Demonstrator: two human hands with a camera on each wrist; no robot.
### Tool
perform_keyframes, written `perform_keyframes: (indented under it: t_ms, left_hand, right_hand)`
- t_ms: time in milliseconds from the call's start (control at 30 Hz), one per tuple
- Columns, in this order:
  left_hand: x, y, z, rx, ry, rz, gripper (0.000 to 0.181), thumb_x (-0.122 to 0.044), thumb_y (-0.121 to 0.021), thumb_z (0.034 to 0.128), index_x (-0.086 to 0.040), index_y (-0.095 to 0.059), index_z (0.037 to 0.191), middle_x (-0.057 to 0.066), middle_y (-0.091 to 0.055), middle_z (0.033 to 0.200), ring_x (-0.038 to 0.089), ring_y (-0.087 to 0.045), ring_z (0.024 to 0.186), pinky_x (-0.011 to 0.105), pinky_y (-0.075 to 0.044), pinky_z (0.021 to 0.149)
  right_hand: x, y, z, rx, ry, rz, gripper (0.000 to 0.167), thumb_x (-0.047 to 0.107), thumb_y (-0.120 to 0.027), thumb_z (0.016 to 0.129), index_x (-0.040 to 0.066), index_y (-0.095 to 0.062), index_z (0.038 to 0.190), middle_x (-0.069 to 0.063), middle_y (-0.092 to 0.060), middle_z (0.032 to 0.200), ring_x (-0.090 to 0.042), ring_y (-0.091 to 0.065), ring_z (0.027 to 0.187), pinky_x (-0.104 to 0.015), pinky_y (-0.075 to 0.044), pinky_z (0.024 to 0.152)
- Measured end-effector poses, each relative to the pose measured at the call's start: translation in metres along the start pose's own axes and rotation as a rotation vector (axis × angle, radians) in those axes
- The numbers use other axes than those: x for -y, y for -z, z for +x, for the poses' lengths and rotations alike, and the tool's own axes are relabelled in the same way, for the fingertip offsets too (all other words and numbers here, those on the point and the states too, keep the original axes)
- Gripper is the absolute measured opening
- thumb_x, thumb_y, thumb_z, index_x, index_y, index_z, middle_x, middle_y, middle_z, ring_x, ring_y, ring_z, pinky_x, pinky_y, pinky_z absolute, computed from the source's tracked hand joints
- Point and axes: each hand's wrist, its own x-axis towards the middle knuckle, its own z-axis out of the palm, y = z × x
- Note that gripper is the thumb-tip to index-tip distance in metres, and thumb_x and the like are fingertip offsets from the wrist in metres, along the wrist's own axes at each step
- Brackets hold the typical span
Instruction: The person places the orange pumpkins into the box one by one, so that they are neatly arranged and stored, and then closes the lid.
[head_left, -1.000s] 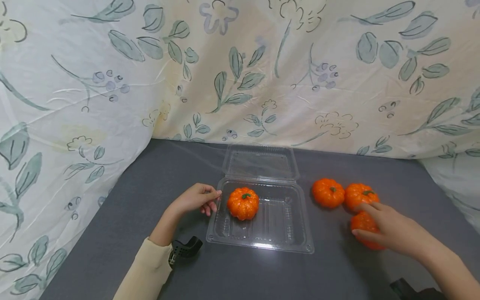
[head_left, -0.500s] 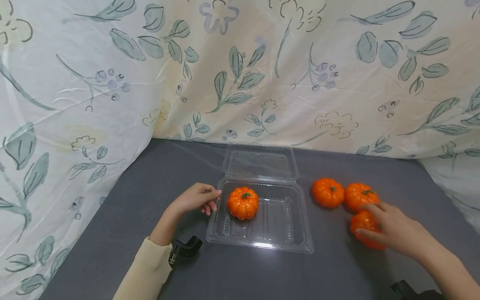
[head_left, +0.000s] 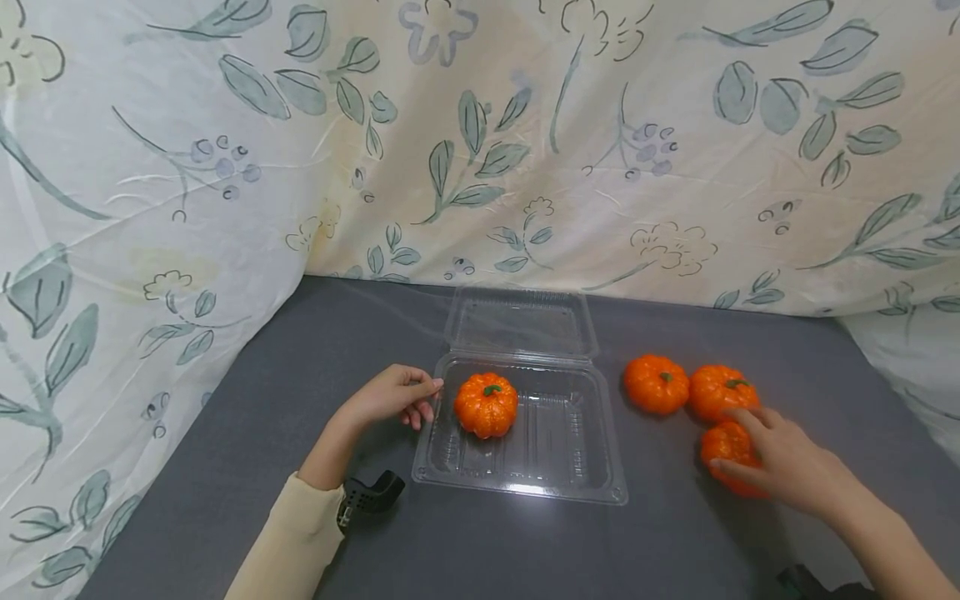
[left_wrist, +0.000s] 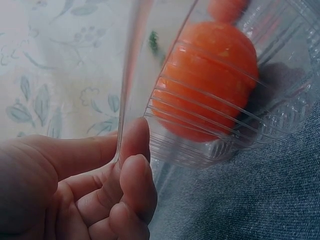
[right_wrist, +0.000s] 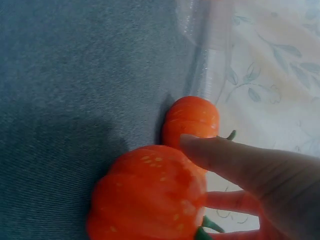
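Observation:
In the head view, my left hand (head_left: 393, 398) pinches the left rim of the clear plastic container (head_left: 525, 492); the left wrist view shows the thumb and fingers (left_wrist: 136, 185) on that thin edge. Inside the container's left part sits an orange pumpkin (head_left: 486, 405) with a green stem. My right hand (head_left: 798, 462) is over the front pumpkin (head_left: 727, 446) on the right, thumb at its near left side and fingers at its far side. In the right wrist view the thumb (right_wrist: 240, 160) lies extended above the near pumpkin (right_wrist: 150, 195); firm contact cannot be made out.
Two more pumpkins, one on the left (head_left: 656, 384) and one on the right (head_left: 722, 393), stand behind the front one, right of the container. The container's lid (head_left: 523, 321) lies folded back. A floral cloth (head_left: 480, 167) hangs behind the grey table (head_left: 525, 550).
My right hand has shifted very slightly over the front pumpkin, which stays in place. The left hand and the container have not visibly moved.

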Motion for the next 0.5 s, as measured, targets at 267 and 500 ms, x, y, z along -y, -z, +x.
perform_keyframes:
  t_ms: [267, 500]
  left_hand:
    - [-0.0007, 0.0002, -0.0003, -0.007, 0.006, -0.008, 0.032, -0.025, -0.048, 0.0974, 0.003, -0.062, 0.093, 0.000, -0.062, 0.060, 0.010, -0.055, 0.047, 0.028, -0.046, 0.050]
    - [-0.0006, 0.0002, -0.0007, -0.005, 0.005, -0.009, 0.032, -0.025, -0.048, 0.0974, 0.004, -0.062, 0.094, 0.000, -0.062, 0.060, 0.010, -0.055, 0.047, 0.029, -0.046, 0.050]
  right_hand:
    - [-0.0027, -0.0068, 0.0003, -0.017, -0.023, -0.005, 0.081, 0.064, -0.060, 0.076, -0.002, -0.047, 0.121, -0.039, -0.041, 0.117, -0.056, -0.045, 0.098, -0.062, -0.043, 0.058]
    - [-0.0033, -0.0107, -0.0010, -0.002, -0.057, -0.002, 0.084, 0.067, -0.059, 0.075, -0.002, -0.046, 0.121, -0.036, -0.046, 0.111, -0.051, -0.049, 0.094, -0.060, -0.043, 0.058]
